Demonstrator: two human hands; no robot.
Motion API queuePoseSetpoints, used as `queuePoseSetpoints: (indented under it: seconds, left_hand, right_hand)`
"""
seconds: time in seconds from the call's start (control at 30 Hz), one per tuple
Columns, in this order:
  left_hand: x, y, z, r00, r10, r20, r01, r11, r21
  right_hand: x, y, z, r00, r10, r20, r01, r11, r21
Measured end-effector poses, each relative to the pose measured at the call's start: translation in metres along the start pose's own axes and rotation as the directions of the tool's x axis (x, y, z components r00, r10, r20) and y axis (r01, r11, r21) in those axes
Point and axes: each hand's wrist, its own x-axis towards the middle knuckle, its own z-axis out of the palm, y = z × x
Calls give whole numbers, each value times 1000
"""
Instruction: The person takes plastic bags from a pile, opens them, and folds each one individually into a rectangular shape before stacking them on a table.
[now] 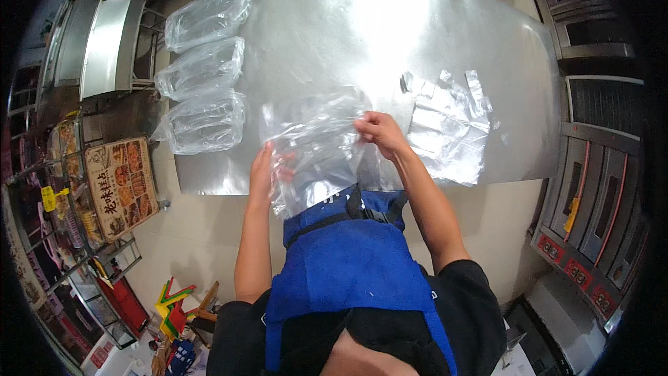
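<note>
A clear plastic bag (318, 141) spreads between my two hands over the near edge of the steel-topped table (323, 26). My right hand (381, 133) pinches the bag's right side between thumb and fingers. On the left side, my left hand (263, 172) grips the bag, and its fingers show through the film. Beside my right hand lies a loose pile of flat clear plastic bags (449, 136), some with handle strips. Along the table's left end sit three puffed clear plastic bags in a column: far (209, 18), middle (203, 68) and near (203, 122). Whether they hold anything, I cannot tell.
A deck oven (595, 193) with red control panels stands to the right. On the left are a steel stand (109, 47), a printed food sign (122, 188) and a rack of packaged goods (68, 183). Coloured stools (175, 308) stand behind on the left.
</note>
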Motion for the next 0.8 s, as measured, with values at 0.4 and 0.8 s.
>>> queuePoseSetpoints:
  seconds: [0.4,0.8]
  left_hand:
    - [-25,54,117,726,282,627,-605,695,389]
    - [-9,-2,6,893,246,376,221,489,-844]
  right_hand:
    - [-71,14,83,973,-89,-211,128,975,179]
    - [-61,-16,-79,773,-263,-578,530,769,358]
